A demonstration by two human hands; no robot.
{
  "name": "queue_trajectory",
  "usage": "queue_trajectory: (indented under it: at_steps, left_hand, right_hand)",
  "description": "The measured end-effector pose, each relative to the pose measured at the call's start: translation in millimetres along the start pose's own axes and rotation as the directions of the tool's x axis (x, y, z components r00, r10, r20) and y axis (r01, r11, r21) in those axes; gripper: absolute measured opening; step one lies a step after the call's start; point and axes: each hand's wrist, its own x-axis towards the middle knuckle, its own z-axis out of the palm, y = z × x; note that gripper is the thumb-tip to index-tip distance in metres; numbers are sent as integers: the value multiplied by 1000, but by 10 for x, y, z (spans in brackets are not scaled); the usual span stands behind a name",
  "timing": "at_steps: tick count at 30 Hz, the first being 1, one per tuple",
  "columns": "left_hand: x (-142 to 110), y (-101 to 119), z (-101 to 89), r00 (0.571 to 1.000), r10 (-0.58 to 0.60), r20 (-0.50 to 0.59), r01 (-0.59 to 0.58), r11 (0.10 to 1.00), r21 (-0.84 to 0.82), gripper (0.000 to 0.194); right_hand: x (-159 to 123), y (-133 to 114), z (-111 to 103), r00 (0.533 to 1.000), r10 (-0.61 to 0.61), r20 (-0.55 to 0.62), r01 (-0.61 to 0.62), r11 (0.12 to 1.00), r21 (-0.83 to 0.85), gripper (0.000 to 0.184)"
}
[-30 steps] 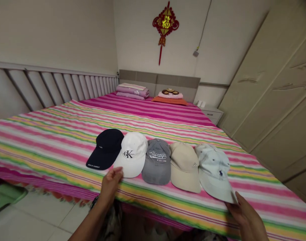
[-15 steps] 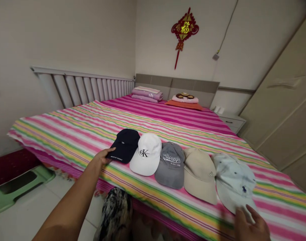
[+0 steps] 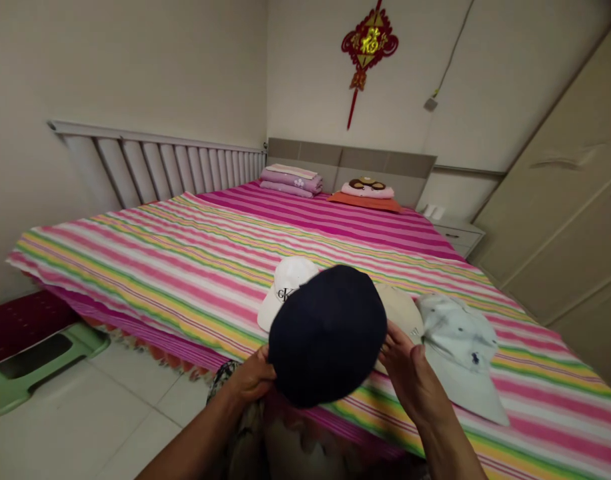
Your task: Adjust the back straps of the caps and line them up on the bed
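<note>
A dark navy cap is raised above the near edge of the bed, its rounded crown towards me. My left hand is closed on its left edge, thumb in front. On the other side, my right hand touches the cap's right edge with its fingertips, its thumb standing apart. Behind lie a white cap with black letters, a beige cap, both partly covered, and a pale blue cap with a small dark emblem. The grey cap is hidden by the navy one.
A striped sheet covers the bed. Folded purple bedding and a pink pillow stack lie by the headboard. A green stool stands at left on the tiled floor, and a white radiator lines the wall.
The navy cap has left the row's left end, lifted and carried right by my left hand, and turned. My right hand has left the pale blue cap and moved left to the navy one.
</note>
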Motion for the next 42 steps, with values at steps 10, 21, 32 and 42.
queue_trajectory:
  at_steps: [10,21,32,42]
  left_hand:
    - [-51,258,113,757,-353,550,235,932,275,49]
    - [-36,352,1009,814,-299,498,314,948,56,39]
    - [-181,409,1153,703,-399,588,464,885,46,50]
    - [-134,400,1225,799,-444,406,341,890,302,24]
  right_hand:
    - [-133,-237,13,978,93,188,-138,960,244,25]
    - [-385,-360,-82,967,68,246,-35,990,-136,16]
    - [-472,-375,107,881,359,306,-270,916,-297,27]
    - [-487,-347,201,928,318,196,-255,923,-290,28]
